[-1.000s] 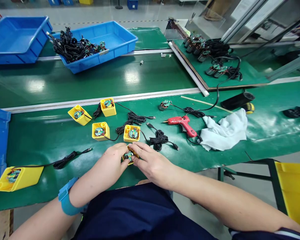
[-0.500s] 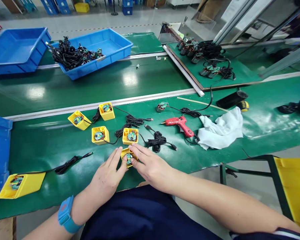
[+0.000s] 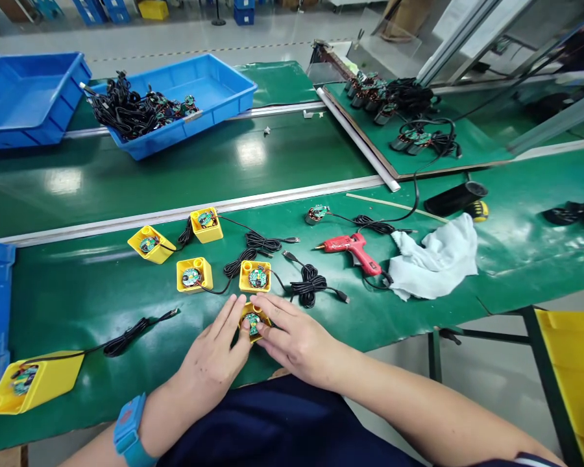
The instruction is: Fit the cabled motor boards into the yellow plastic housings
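Note:
Between my hands, near the bench's front edge, is a yellow plastic housing (image 3: 244,332) with a round green circuit board (image 3: 253,322) inside it. My left hand (image 3: 214,353) closes on its left side, thumb at the board's edge. From the right, my right hand (image 3: 299,337) grips it too, with thumb and fingers over the rim and board. Just beyond stands another yellow housing (image 3: 246,283) with a board in it and a black cable (image 3: 309,285) beside it. Several similar housings stand farther left, and one yellow housing (image 3: 53,383) lies on its side at the far left.
A red glue gun (image 3: 353,248), a white cloth (image 3: 433,259) and a motor with a board (image 3: 316,214) lie to the right. Beyond the white rail, a blue bin (image 3: 214,84) holds cabled boards. A black tube (image 3: 455,198) lies at the right.
Both hands stay on the same housing, thumbs still at the board. The whole view has shifted slightly, with the bench items nearest me appearing lower.

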{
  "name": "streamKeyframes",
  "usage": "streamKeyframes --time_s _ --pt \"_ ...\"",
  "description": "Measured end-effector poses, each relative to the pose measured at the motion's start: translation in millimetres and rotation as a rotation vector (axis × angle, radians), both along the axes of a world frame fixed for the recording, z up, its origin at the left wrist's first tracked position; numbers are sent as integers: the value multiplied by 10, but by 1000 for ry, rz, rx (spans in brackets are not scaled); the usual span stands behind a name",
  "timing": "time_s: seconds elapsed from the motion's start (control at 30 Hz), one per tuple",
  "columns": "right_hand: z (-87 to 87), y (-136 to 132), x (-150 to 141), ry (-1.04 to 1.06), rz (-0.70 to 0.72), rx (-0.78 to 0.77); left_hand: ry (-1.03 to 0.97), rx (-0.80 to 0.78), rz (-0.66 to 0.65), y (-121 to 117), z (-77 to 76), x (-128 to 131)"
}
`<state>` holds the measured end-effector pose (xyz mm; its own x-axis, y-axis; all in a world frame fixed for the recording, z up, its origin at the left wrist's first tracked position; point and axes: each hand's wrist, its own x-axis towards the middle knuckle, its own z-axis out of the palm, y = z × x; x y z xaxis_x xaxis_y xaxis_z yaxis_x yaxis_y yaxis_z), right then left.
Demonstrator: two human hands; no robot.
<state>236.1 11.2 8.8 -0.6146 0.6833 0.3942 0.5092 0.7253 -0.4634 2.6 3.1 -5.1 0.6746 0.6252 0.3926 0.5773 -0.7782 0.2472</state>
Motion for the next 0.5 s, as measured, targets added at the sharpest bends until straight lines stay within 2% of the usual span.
streamKeyframes --time_s 0.17,0.37,0.5 --pt "11 9 -4 62 6 13 -98 8 17 17 -66 29" --pt "4 6 14 98 22 -58 -187 -80 64 -15 -189 76" --pt "5 12 38 83 30 -96 -232 -242 190 -29 -201 134"
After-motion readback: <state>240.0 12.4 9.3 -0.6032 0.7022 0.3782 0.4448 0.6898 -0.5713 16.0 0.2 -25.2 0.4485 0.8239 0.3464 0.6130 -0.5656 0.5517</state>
